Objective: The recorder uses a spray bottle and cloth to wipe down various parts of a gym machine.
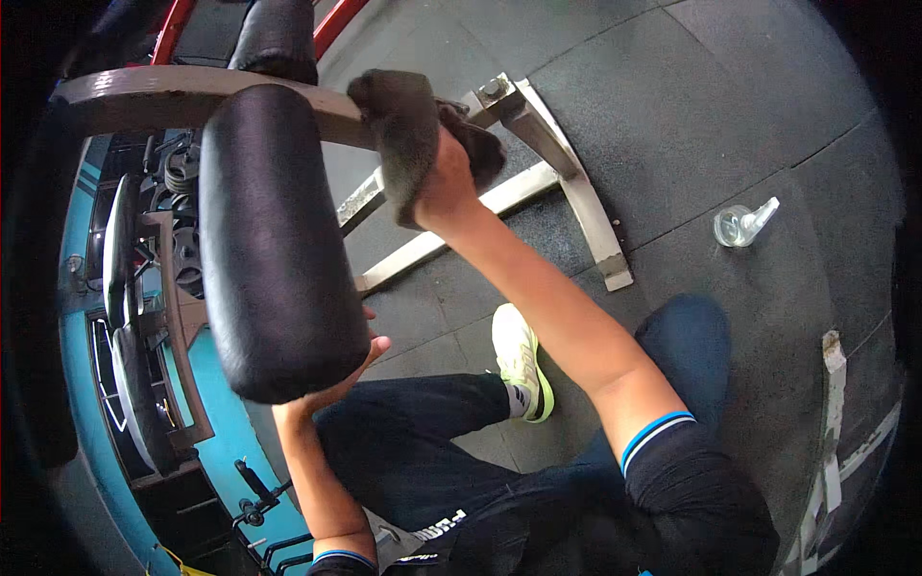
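My right hand point(444, 182) grips a dark brown cloth point(394, 125) against the beige metal beam point(154, 96), up at the centre of the view. A black padded roller point(269, 221) hangs below the beam, left of that hand. My left hand point(344, 379) holds the roller's lower end from behind, its thumb and a few fingertips showing past the right side and the rest hidden. A second black pad point(274, 38) is at the top.
The beige machine base point(586, 230) stands on dark rubber tiles point(720, 86). A small clear plastic bottle point(740, 223) is at the right. Weight plates point(182, 173) and a padded bench point(125, 259) are at the left, a pale metal piece point(831, 403) at lower right. My legs are below.
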`<state>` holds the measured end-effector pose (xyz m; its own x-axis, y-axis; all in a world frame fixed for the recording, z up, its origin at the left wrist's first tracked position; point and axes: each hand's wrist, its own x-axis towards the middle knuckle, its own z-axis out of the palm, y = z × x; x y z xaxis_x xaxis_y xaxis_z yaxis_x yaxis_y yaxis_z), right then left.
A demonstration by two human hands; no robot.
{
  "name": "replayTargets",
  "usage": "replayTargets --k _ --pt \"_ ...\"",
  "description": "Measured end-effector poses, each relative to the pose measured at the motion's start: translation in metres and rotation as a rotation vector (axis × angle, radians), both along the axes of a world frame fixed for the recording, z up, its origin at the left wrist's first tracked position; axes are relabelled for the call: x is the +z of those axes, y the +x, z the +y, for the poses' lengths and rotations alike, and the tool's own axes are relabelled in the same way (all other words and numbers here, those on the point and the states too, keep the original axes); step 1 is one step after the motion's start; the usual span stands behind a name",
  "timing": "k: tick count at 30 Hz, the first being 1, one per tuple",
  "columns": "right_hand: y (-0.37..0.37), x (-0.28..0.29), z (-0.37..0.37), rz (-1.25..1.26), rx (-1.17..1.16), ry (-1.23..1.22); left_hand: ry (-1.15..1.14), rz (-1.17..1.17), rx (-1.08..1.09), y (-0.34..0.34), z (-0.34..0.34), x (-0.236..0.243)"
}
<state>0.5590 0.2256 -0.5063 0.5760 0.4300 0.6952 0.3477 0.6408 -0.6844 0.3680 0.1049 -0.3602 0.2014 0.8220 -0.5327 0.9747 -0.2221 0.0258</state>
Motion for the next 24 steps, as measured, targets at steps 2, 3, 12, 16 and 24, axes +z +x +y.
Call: replayTargets --k 2,3,12,16,24 --pt "0.005 -0.001 -0.002 -0.002 -0.036 -0.063 -0.012 0.078 -0.016 -0.009 0.007 -0.006" --pt "0.003 0.008 -0.001 -0.008 -0.034 -0.055 -0.026 0.163 -0.029 -0.019 0.010 -0.010" --pt "0.051 0.126 -0.072 0.358 0.789 0.074 0.419 -0.455 0.019 -0.100 0.044 -0.029" --pt "0.057 0.107 -0.129 -0.106 0.549 -0.194 -0.053 -1.445 0.422 0.024 0.005 0.041" --pt "0.047 0.113 -0.177 0.377 0.894 -0.247 -0.014 -1.486 0.564 0.082 -0.028 0.074"
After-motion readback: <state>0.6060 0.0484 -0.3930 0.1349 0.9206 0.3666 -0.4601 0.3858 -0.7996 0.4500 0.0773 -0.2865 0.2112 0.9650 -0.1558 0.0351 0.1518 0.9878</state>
